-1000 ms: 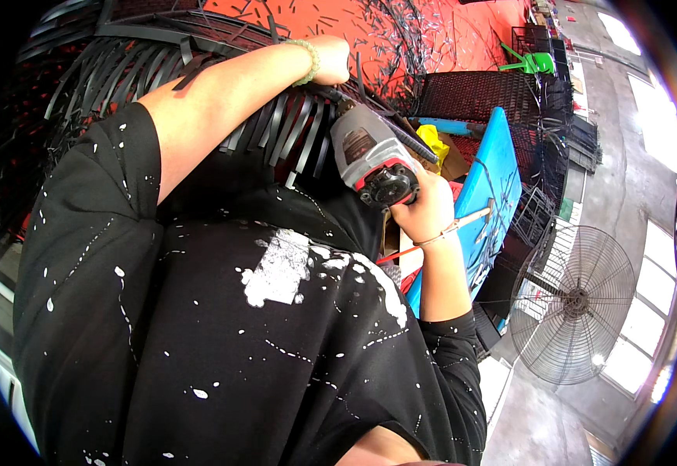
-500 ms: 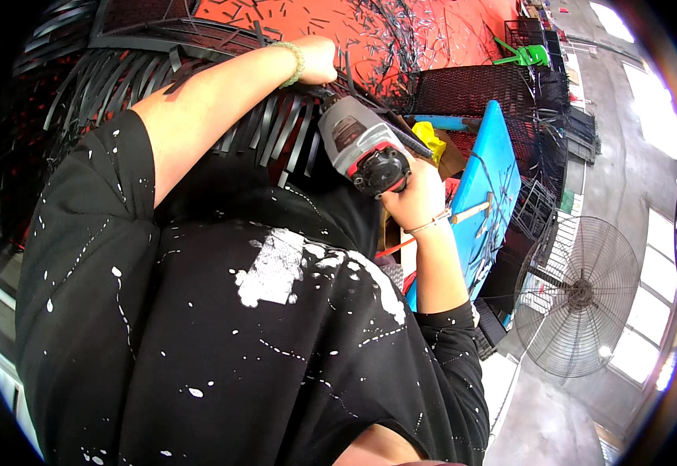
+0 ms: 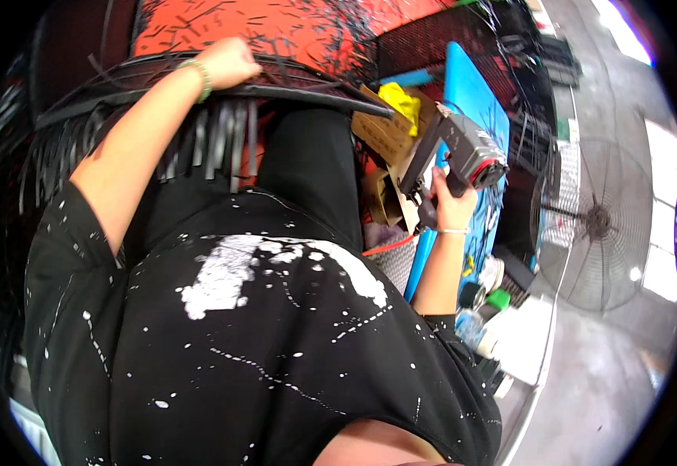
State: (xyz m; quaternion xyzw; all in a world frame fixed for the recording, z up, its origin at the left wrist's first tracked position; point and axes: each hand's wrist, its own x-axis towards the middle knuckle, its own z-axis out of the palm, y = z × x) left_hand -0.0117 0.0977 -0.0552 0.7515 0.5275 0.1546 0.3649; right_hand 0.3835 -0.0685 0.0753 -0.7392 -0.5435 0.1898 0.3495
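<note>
My left hand (image 3: 233, 64) is closed at the black woven frame (image 3: 307, 92), its fingertips hidden; it appears to grip the frame. Loose dark strips (image 3: 215, 144) hang from the frame's near edge, over my lap. Off to the right, my right hand (image 3: 455, 203) is wrapped round the handle of a nail gun (image 3: 474, 147), a grey and black power tool with a red ring at its end. The nail gun is held apart from the frame, in front of a blue board (image 3: 462, 74).
Cut strips litter the red surface (image 3: 276, 35) beyond the frame. Beside my right knee stand an open cardboard box (image 3: 381, 128) and a yellow bag (image 3: 400, 102). A large fan (image 3: 598, 221) stands farther right. Small containers and a green lid (image 3: 498, 299) lie near my right elbow.
The nail gun in my right hand has moved right, away from the frame, and turned. My left hand has shifted left, and the frame's near edge now shows across my lap.
</note>
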